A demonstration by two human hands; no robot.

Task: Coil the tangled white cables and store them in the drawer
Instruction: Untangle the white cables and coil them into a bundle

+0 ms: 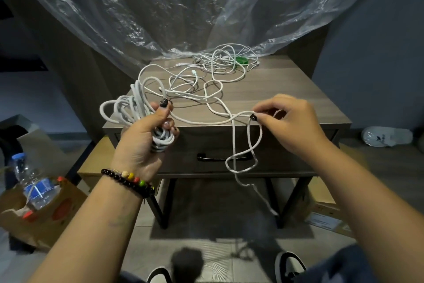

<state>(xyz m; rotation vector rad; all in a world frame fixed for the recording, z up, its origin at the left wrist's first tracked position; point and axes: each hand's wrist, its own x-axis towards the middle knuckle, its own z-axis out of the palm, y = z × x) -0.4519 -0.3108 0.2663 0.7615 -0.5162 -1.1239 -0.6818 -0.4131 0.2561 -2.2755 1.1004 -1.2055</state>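
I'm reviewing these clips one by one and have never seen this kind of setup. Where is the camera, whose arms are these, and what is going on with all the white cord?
There is one picture, taken by a camera worn on a person's head, looking down at their own arms. No machine is involved. The left hand grips a bundle of coiled white cable. The right hand pinches a loose cable strand at the front edge of a small wooden table; part of that strand hangs down over the closed drawer. More tangled white cables lie at the back of the tabletop, around something green I cannot identify.
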